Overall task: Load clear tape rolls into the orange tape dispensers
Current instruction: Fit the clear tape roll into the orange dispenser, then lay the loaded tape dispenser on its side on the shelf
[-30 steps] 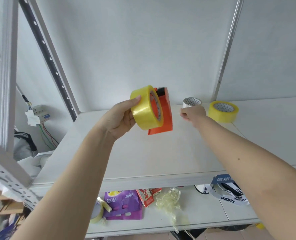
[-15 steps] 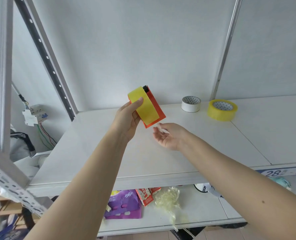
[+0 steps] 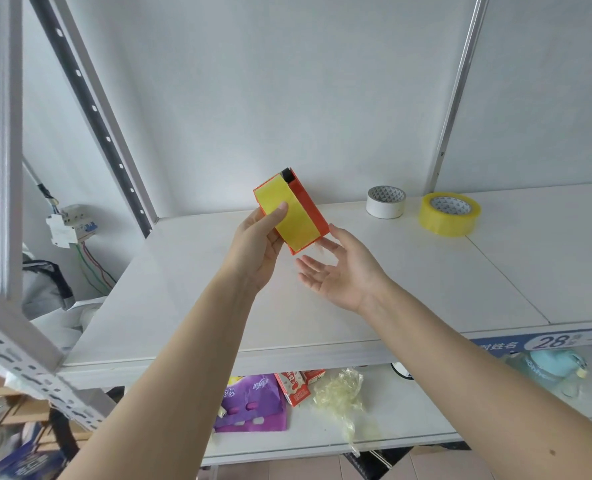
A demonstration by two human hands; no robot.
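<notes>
The upper shelf (image 3: 426, 292) is lying broad and bare around the hands. Its front edge is running across at 6 o'clock, the back wall is closing it off at 12 o'clock, and a perforated upright (image 3: 97, 112) is slanting down to its rear corner at 10 o'clock. The left hand (image 3: 256, 247) is reaching up from 7 o'clock and gripping the orange tape dispenser (image 3: 309, 211) above the shelf, with the thumb (image 3: 280, 207) pressing on the tape's face. The right hand (image 3: 343, 271) is lying palm up at 5 o'clock of the dispenser with its fingers straight, holding nothing; whether the fingertips are touching the dispenser's lower corner cannot be told. The loaded tape roll (image 3: 292, 220) is showing as a yellow band between the orange side walls, with a black part at the top end. At 3 o'clock, well apart, a white roll (image 3: 386, 202) and a spare yellowish clear roll (image 3: 449, 216) are lying flat near the wall.
</notes>
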